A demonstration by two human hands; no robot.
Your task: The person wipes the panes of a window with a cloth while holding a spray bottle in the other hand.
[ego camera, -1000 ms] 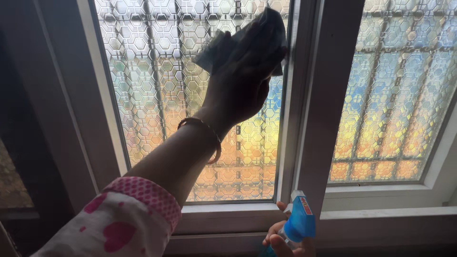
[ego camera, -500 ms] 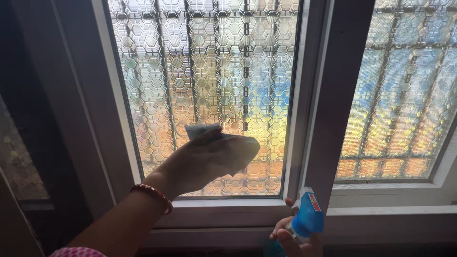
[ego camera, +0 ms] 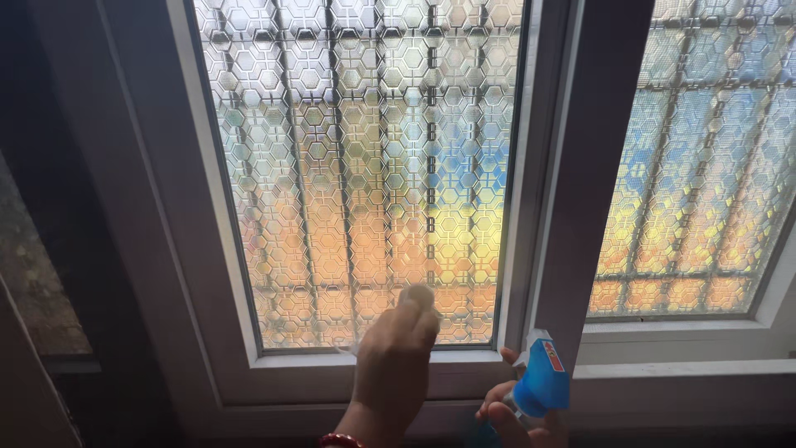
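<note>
Cloth [ego camera: 352, 350] pressed low on pane [ego camera: 365, 166].
Left hand [ego camera: 396, 358] closed over cloth, flat for contact; right hand [ego camera: 516, 415] grips spray bottle [ego camera: 541, 382] ready.

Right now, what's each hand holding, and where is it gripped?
The left hand presses a pale cloth flat against the patterned glass. The right hand grips a blue spray bottle below its head.

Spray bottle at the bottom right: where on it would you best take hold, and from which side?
Grip the neck just under the blue spray head, coming up from below, much as the right hand has it now. The head flares wider than the neck, so it rests on the fingers, and a finger can reach the trigger. The bottle's body is out of view below the picture's edge.
</note>
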